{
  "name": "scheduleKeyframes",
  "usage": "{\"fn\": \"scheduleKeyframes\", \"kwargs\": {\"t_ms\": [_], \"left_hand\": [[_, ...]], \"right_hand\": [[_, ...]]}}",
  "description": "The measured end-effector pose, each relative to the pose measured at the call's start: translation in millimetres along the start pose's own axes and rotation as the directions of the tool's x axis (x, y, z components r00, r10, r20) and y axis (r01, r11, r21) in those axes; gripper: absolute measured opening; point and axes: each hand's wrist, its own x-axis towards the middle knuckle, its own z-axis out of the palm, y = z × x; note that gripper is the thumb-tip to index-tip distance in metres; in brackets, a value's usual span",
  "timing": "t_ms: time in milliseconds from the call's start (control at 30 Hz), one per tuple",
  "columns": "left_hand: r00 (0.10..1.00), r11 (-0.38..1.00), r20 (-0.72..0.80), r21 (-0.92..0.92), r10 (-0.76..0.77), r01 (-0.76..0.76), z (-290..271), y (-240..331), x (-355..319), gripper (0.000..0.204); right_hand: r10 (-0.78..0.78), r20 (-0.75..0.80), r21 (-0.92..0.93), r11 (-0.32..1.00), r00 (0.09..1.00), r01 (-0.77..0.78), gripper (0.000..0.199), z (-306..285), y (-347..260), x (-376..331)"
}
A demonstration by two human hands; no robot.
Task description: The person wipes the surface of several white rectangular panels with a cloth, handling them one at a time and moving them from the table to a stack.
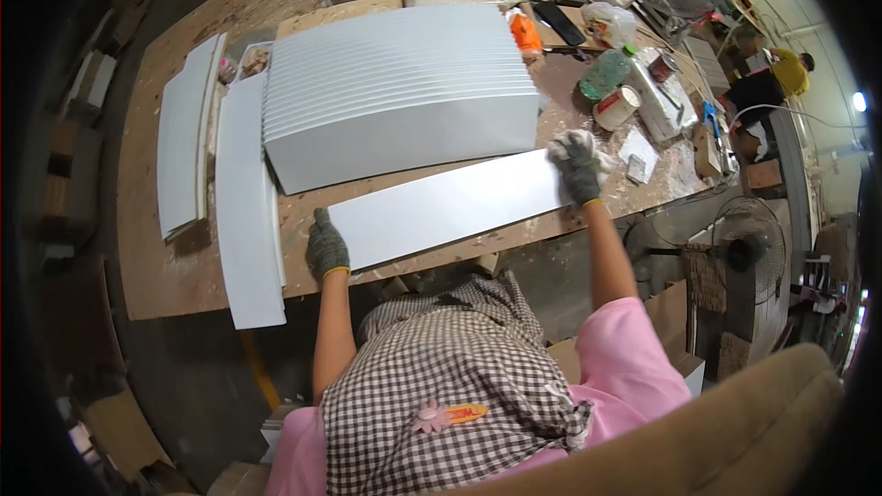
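One long white panel [447, 207] lies flat at the desk [175, 266] front edge, just below a big fanned stack of like panels [400, 92] — most look stacked already; two more lie apart at left [248, 211].

L hand [326, 248], gloved, grip resting on panel's left end; R hand [579, 163], gloved, fingers curled over its right end. Both arms stretched fwd, spread wide.

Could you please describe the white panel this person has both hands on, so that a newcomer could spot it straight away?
On the wooden workbench, look at the near edge, in front of the big fanned stack of white panels. The single long white panel lies flat there alone, with the gloved left hand at one end and the gloved right hand at the other.
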Motion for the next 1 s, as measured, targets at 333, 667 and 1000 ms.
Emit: {"fn": "scheduleKeyframes", "kwargs": {"t_ms": [333, 667, 1000], "left_hand": [[0.812, 0.397, 0.574, -0.774, 0.109, 0.494, 11.8, -41.9, 19.4, 0.060], [0.845, 0.351, 0.535, -0.789, -0.009, 0.504, 5.9, -30.1, 15.7, 0.089], [0.714, 0.324, 0.676, -0.728, 0.185, 0.605, -11.3, 5.6, -21.5, 0.047]], "right_hand": [[-0.054, -0.101, -0.449, 0.893, 0.993, 0.003, 0.038, 18.5, -95.4, -32.5], [-0.695, 0.268, 0.122, 0.711, 0.667, 0.692, 0.048, 140.7, -383.7, -68.4], [0.182, -0.294, -0.631, 0.700, 0.938, -0.334, 0.052, 23.7, -101.1, -63.4]]}}
